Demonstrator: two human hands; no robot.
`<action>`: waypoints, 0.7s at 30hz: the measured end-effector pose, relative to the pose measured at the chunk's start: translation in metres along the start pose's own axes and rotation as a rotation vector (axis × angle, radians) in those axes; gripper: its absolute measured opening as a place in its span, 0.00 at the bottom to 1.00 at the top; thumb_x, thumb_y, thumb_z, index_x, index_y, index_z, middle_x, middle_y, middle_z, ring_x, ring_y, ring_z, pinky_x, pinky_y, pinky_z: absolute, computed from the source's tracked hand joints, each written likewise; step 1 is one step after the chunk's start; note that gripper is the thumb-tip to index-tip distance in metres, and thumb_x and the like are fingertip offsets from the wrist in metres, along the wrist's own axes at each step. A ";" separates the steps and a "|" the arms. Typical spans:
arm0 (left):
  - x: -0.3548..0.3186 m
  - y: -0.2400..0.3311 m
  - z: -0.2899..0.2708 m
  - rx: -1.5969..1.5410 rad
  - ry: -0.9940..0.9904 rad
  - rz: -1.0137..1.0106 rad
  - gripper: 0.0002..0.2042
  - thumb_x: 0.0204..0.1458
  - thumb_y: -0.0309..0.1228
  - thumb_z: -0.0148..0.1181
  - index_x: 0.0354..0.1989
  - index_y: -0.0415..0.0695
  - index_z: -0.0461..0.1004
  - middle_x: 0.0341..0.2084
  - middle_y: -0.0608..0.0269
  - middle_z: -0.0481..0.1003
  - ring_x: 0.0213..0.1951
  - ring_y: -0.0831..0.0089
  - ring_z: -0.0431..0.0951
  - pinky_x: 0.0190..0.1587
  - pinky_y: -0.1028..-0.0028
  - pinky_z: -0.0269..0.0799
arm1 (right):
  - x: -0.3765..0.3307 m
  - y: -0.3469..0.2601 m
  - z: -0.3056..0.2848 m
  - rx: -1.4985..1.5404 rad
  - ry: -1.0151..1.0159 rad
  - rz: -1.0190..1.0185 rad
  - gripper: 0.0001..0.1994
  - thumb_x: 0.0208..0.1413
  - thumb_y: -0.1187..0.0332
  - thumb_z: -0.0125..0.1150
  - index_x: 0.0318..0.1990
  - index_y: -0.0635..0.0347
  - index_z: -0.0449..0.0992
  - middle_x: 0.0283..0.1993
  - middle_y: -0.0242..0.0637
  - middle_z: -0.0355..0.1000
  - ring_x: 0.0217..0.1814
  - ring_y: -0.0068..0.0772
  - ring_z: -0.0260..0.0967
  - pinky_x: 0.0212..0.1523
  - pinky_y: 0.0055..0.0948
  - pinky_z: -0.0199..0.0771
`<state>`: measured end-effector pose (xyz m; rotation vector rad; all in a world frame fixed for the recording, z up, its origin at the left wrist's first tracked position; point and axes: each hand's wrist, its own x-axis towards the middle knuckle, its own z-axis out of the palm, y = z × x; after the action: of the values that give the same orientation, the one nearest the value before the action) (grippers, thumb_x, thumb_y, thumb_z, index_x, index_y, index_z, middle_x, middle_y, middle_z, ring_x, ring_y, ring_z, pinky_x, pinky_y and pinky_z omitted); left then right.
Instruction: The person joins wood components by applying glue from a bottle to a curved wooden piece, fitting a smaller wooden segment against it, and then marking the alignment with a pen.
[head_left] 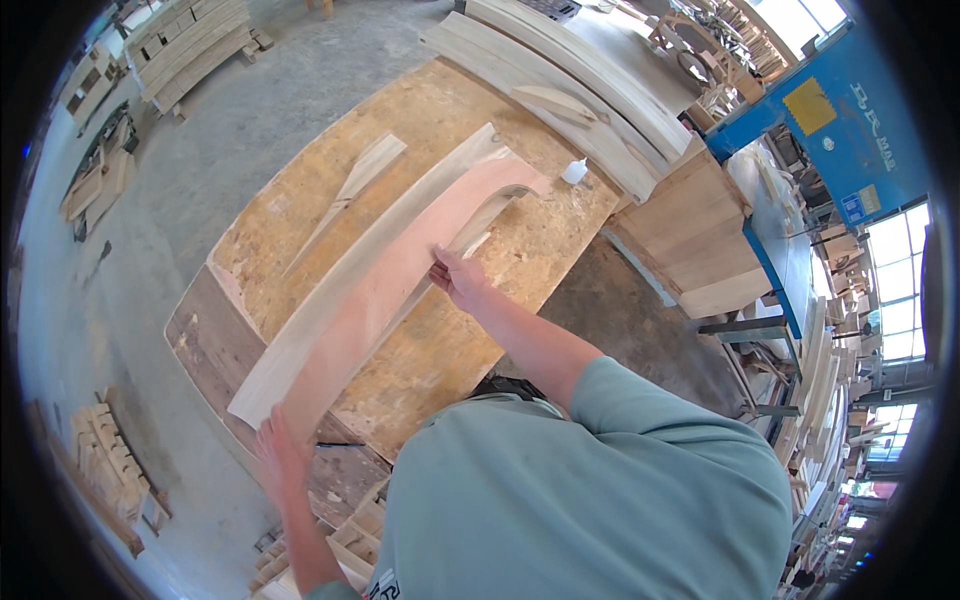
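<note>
A long pinkish flat board [400, 252] with a curved, hooked far end lies along a pale wooden plank [318, 318] on the worktable. My left hand [284, 450] holds the board's near end, fingers over its edge. Farther along, my right hand [459, 277] grips the board's right edge, its fingers curled at the rim. Pale wood [482, 222] shows inside the curve at the far end. A thin dark stick-like thing [340, 444] rests right of my left hand; its kind is unclear.
On the worktable [530, 265] lie a wedge-shaped offcut [365, 178] and a small white bottle [575, 172]. Long planks [560, 60] stretch beyond the far edge. A blue machine [830, 130] stands at right. Stacked wood [190, 45] sits on the floor at far left.
</note>
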<state>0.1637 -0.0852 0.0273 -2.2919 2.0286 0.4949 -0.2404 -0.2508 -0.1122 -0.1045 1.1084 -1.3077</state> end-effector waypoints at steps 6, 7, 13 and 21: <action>-0.080 -0.030 0.062 -0.241 -0.215 0.008 0.45 0.34 0.29 0.79 0.65 0.43 0.61 0.54 0.45 0.70 0.57 0.43 0.70 0.59 0.51 0.68 | -0.053 0.014 -0.030 -0.179 0.029 0.067 0.11 0.53 0.64 0.74 0.30 0.56 0.76 0.30 0.28 0.72 0.29 0.22 0.69 0.32 0.26 0.73; -0.091 -0.029 0.070 -0.270 -0.243 0.025 0.45 0.34 0.30 0.79 0.65 0.43 0.61 0.54 0.45 0.70 0.57 0.43 0.69 0.59 0.51 0.68 | -0.069 0.012 -0.038 -0.225 0.067 0.090 0.12 0.53 0.64 0.75 0.29 0.56 0.76 0.28 0.28 0.71 0.28 0.22 0.67 0.30 0.26 0.71; -0.116 0.001 0.120 -0.300 -0.413 0.082 0.47 0.33 0.35 0.80 0.66 0.41 0.61 0.53 0.42 0.72 0.57 0.43 0.71 0.59 0.52 0.68 | -0.111 -0.013 -0.108 -0.311 0.178 -0.020 0.14 0.51 0.63 0.76 0.24 0.54 0.73 0.22 0.26 0.67 0.22 0.20 0.60 0.26 0.25 0.61; -0.074 0.032 0.138 -0.664 -0.561 0.160 0.55 0.31 0.36 0.82 0.72 0.38 0.57 0.60 0.45 0.71 0.61 0.58 0.72 0.63 0.62 0.68 | -0.134 -0.141 -0.031 -0.061 -0.073 -0.342 0.22 0.57 0.66 0.70 0.55 0.67 0.72 0.46 0.37 0.77 0.45 0.30 0.77 0.45 0.33 0.80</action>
<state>0.0971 0.0148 -0.0782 -1.8891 1.9247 1.8109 -0.3426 -0.1745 0.0379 -0.3982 1.0998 -1.5591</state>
